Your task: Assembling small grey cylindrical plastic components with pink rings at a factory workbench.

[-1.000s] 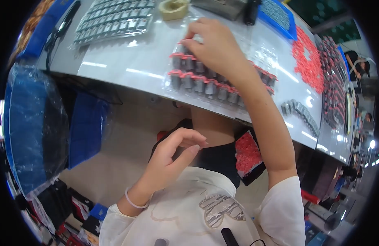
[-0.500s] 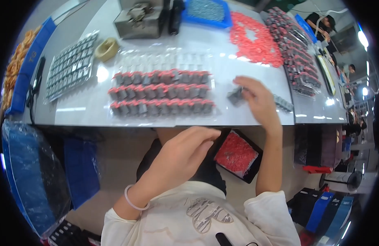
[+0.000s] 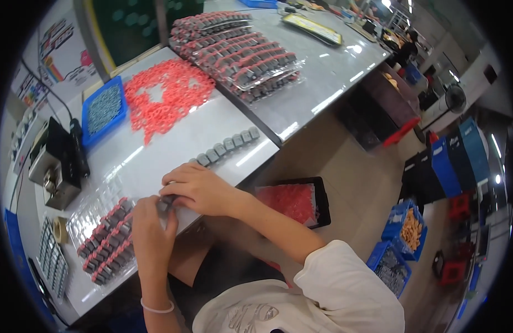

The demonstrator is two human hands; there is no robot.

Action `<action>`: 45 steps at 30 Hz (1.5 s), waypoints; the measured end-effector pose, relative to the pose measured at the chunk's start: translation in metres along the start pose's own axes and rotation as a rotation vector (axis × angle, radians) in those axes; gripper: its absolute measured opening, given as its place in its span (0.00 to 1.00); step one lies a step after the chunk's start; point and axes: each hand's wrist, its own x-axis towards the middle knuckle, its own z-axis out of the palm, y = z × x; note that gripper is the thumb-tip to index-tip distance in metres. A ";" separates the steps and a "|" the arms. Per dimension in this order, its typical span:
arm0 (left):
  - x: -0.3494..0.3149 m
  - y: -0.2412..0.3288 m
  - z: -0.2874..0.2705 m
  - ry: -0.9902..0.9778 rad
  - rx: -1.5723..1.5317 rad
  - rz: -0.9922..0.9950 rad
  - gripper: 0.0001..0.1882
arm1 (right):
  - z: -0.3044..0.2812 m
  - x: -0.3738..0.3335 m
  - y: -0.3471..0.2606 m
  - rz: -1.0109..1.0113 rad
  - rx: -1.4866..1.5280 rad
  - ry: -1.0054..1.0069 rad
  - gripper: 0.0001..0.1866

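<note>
My left hand (image 3: 151, 230) and my right hand (image 3: 204, 188) meet at the table's front edge. Between their fingertips is a small grey block-shaped part (image 3: 165, 203), partly covered by the fingers. Both hands are closed on it. Just beyond my right hand runs a line of similar grey parts (image 3: 229, 146). To the left of my left hand lies a clear plastic tray (image 3: 84, 213), in which rows of grey parts with red pieces on top (image 3: 109, 238) stand.
Loose red pieces (image 3: 173, 91) are spread on the table beside a blue tray of small bluish-grey parts (image 3: 104, 108). Filled trays (image 3: 242, 53) are stacked farther right. A metal device (image 3: 62, 166) and a tape roll (image 3: 60, 230) stand left. Below is a black bin (image 3: 322, 202).
The view has swung to the right. My left hand has risen from my lap to the table edge. My right hand has come toward it, and both now hold the grey part.
</note>
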 end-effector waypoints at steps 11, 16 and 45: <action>-0.006 -0.010 -0.007 0.019 -0.144 -0.071 0.17 | 0.003 0.000 -0.002 -0.020 -0.053 0.027 0.13; -0.009 -0.006 -0.021 0.060 -0.232 -0.203 0.18 | 0.001 -0.001 -0.005 -0.003 -0.088 0.025 0.14; -0.162 -0.052 -0.052 0.243 -1.632 -0.729 0.16 | -0.018 0.145 0.128 0.403 -0.439 -0.203 0.14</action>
